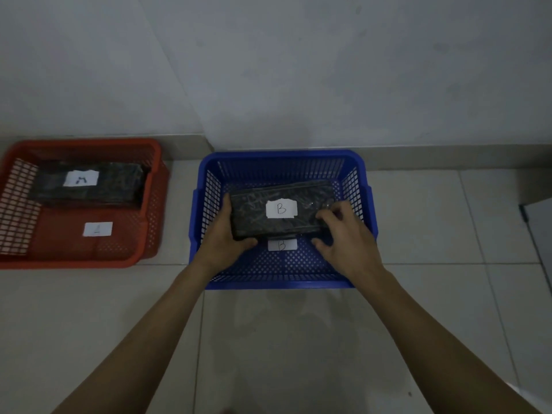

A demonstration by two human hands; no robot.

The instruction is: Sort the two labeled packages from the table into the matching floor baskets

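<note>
A dark wrapped package with a white "B" label (257,210) is inside the blue basket (280,279), just above a white "B" tag (282,245) on the basket floor. My left hand (224,239) grips the package's left end. My right hand (343,234) holds its right end, fingers curled over the edge. Whether the package rests on the basket floor or hovers just above it, I cannot tell. To the left, the red basket (89,261) holds another dark package (119,186) with a blurred white label, behind a white tag (98,229).
Both baskets stand on a light tiled floor against a grey wall, with a tiled gap (179,210) between them. A pale object's edge (537,222) shows at the far right. Open floor lies in front of the baskets.
</note>
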